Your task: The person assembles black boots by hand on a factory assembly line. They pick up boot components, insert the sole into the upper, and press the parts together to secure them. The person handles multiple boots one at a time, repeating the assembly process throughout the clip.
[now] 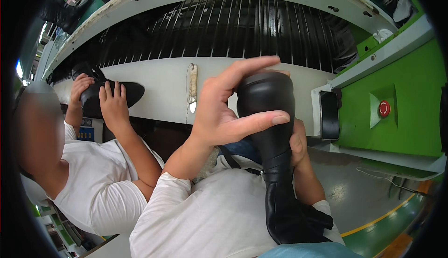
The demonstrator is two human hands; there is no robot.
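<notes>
A black leather boot (267, 98) stands toe-up in front of my chest, its shaft hanging down toward my lap and a strap with a small buckle around the ankle. My left hand (219, 104) is curved around the toe end, thumb lying across the boot and fingers over the tip. From the other side, my right hand (298, 141) grips the boot near the instep; most of its fingers are hidden behind it. On the pale bench ledge (161, 90) left of my left hand lies a small tool (192, 87) with a worn cream handle and a short light tip.
Dark conveyor rods (205, 29) run beyond the ledge. To the left, a co-worker's hands (113, 104) rest on a black shoe (133, 93). At right stand a green machine panel (364, 132) with a red button (384, 109) and a dark screen-like rectangle (329, 114).
</notes>
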